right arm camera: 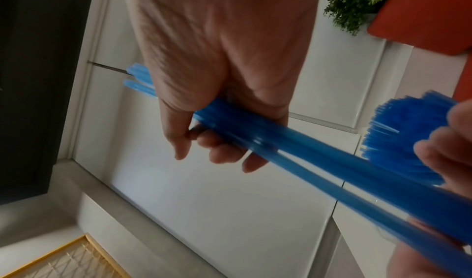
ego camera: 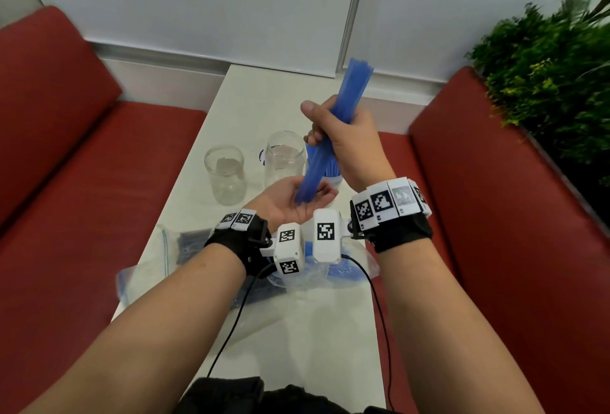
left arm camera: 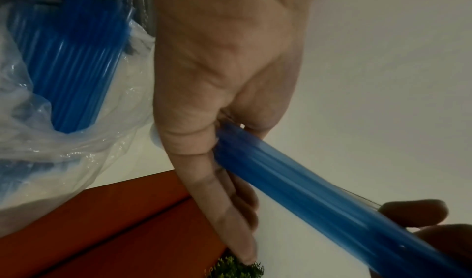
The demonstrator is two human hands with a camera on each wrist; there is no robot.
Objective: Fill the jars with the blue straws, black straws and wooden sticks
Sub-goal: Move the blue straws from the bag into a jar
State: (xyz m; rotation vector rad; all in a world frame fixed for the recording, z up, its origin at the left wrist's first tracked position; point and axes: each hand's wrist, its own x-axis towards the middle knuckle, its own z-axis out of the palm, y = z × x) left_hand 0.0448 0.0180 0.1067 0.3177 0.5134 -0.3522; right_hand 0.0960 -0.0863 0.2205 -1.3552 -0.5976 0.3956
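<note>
Your right hand (ego camera: 350, 146) grips the blue straws (ego camera: 333, 129); their lower ends rest in your flat, upturned left hand (ego camera: 293, 202).

Bundle of straws (ego camera: 333, 136) in your right hand (ego camera: 350, 146): translucent blue. Two jars (ego camera: 227, 176) beyond your left hand (ego camera: 293, 202): clear glass. Third jar (ego camera: 330, 172), behind the bundle: filled with blue straw ends. Desk (ego camera: 251, 96): white. Bags (ego camera: 148, 268) below your wrists: clear plastic, one showing blue contents, one dark. Wrist bands (ego camera: 406, 232): black, carrying white tags (ego camera: 383, 202) with black square-grid patterns. Sofas (ego camera: 79, 136) either side of your hands: red. Plant (ego camera: 544, 63) beyond your right hand: green.
</note>
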